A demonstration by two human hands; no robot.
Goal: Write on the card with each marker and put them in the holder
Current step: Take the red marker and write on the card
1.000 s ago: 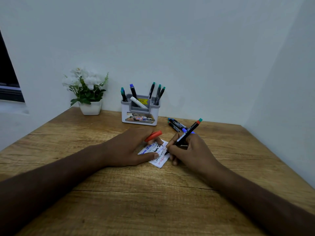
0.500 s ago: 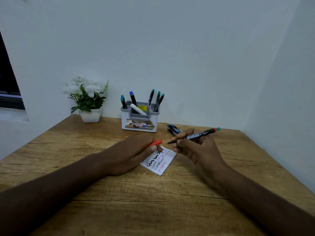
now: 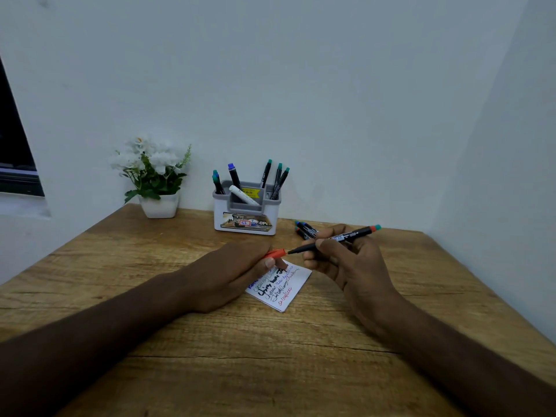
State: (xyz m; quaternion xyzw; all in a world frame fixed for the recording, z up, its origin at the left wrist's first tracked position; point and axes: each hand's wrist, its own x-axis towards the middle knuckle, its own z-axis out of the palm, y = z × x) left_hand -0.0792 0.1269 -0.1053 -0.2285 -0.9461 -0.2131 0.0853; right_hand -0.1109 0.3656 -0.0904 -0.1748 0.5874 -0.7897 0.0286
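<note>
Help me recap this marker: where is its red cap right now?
In the head view the red cap is near the centre, pinched in the left hand just above the card, its open end facing the tip of the marker held by the right hand.

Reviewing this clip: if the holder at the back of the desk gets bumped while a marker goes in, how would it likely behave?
The holder looks like thin plastic, so probably light and apt to slide on the smooth wooden desk. Its base looks wide and low, so tipping seems unlikely, though the tall markers leaning out of it may rattle or shift. A gentle drop-in should be fine.
</note>
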